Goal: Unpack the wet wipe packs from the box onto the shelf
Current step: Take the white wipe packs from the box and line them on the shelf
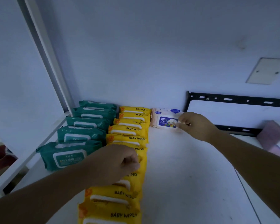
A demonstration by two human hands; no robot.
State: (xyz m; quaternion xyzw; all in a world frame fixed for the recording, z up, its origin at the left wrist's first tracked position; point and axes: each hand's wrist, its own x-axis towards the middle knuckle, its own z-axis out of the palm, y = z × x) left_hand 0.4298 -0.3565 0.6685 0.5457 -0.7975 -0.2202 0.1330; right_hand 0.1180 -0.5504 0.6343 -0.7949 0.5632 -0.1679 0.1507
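white shelf (184, 175). yellow wipes row (129, 138) runs front to back, teal pack row (81, 135) just left, touching it. left hand (118, 162) on yellow row, fingers curled, can't tell if gripping. right hand (194, 125) pinches right end of peach pack (162, 120), at shelf back beside yellow row.

One head-worn wide-angle view looks forward and down across the shelf (189, 175). It sits close, facing the far wall (152, 54).

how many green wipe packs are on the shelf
5, in one column left of the yellow row: nearest green pack, second, third, fourth, rearmost. None looks hidden.
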